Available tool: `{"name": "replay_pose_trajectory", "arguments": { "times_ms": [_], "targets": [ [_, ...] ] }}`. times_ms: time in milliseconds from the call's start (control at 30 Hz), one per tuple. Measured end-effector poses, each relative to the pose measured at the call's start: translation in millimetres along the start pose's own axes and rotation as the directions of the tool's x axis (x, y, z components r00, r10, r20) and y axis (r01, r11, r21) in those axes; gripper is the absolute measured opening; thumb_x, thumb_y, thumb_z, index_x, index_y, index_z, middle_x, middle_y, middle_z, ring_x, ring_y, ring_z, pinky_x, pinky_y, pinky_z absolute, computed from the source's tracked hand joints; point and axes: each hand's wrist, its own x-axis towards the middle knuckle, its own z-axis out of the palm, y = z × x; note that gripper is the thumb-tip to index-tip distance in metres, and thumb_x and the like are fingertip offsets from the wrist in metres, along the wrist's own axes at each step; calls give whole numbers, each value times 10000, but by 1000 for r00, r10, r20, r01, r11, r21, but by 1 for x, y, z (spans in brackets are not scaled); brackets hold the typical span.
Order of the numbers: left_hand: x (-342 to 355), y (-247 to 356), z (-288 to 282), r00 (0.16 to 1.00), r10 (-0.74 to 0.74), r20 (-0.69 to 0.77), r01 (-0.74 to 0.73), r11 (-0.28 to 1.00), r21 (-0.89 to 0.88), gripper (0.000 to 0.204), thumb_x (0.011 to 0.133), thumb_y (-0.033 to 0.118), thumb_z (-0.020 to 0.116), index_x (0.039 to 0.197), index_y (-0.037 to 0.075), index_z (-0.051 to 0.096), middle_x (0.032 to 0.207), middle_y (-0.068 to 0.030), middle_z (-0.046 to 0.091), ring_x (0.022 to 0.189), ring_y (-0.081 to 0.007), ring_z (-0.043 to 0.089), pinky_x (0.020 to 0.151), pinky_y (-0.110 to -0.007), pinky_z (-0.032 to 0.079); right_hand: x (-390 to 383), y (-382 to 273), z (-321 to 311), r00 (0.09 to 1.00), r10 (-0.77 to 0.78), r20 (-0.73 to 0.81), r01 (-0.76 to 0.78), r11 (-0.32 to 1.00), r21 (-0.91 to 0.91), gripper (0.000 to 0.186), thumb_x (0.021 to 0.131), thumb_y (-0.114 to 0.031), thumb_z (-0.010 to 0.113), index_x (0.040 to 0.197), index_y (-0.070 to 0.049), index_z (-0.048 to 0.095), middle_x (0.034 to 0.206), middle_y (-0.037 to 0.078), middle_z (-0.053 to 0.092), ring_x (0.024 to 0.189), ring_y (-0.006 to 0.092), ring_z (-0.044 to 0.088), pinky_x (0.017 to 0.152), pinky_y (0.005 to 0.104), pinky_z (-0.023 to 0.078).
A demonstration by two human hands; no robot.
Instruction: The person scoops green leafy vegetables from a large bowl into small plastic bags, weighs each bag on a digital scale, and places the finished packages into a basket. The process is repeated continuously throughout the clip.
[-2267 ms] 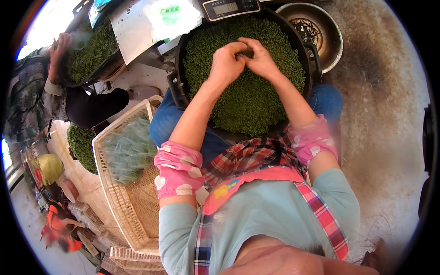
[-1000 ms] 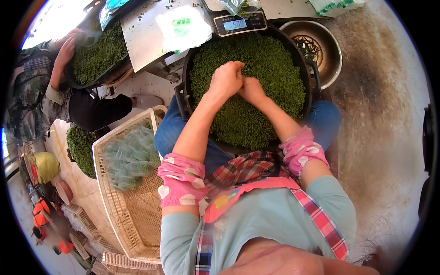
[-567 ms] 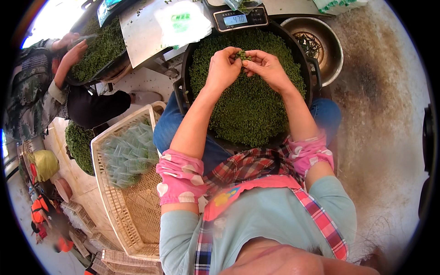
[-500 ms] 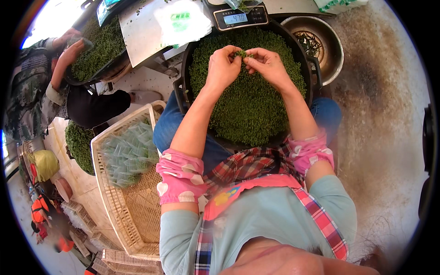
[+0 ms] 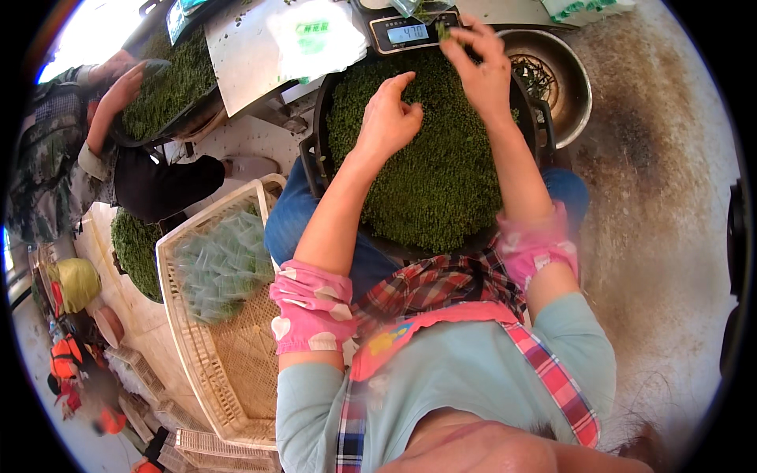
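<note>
Over a black two-handled tub [image 5: 308, 162] full of small green berry-like pieces [image 5: 430, 185], my left hand [image 5: 390, 118] hangs empty, its index finger stretched and thumb apart. My right hand [image 5: 485, 67] is at the tub's far right rim, beside the digital scale [image 5: 388, 37]. Between its thumb and fingertips it pinches a small green sprig [image 5: 442, 30]. A clear plastic bag [image 5: 426, 9] with some green pieces lies on the scale, cut off by the top edge. The tub stands between my knees.
A metal bowl [image 5: 583, 106] with dark scraps stands right of the tub. White printed bags [image 5: 315, 39] lie on the table. A cream plastic crate [image 5: 229, 394] of filled clear bags sits at my left. Beyond it, another person [image 5: 63, 158] works at a second tub [image 5: 138, 142].
My hands have parted. The right moved up and right toward the scale with a green sprig; the left stayed over the tub and let go. The other person's hands shifted slightly.
</note>
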Motion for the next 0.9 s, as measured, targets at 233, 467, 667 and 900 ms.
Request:
{"name": "replay_pose_trajectory", "arguments": {
  "times_ms": [233,467,667,900],
  "targets": [
    [-2,-4,3,999,27,36,-32,989,147,353,822,67,635,1169,1,633,1167,-174,622,889,-303,674,797,-416,532,83,14,34,943,-163,291,295,815,-498,221,819,-186,623,952,-27,700,1355,123,509,1279,326,417,1048,478,315],
    [-6,-10,3,996,6,84,-30,956,292,332,836,92,614,1159,20,644,1175,-163,626,988,-369,643,857,-460,519,63,14,14,937,-139,321,275,860,-430,276,841,-171,607,1098,-95,671,1342,131,504,1226,341,455,1024,474,333],
    [-3,-7,3,992,102,-69,-67,917,393,329,857,68,559,1175,48,641,1162,-159,633,980,-357,641,852,-447,516,-42,-13,1,942,86,325,-45,990,-131,161,818,-88,629,977,-72,648,907,120,633,845,323,617,750,440,504],
    [-7,-12,6,994,-11,108,-42,877,479,367,836,33,518,1180,50,645,1132,-186,650,1023,-380,625,885,-466,505,-180,-14,39,474,389,790,-166,920,-354,212,752,-177,710,928,-69,661,832,167,655,813,363,659,735,467,536]
  ]
}}
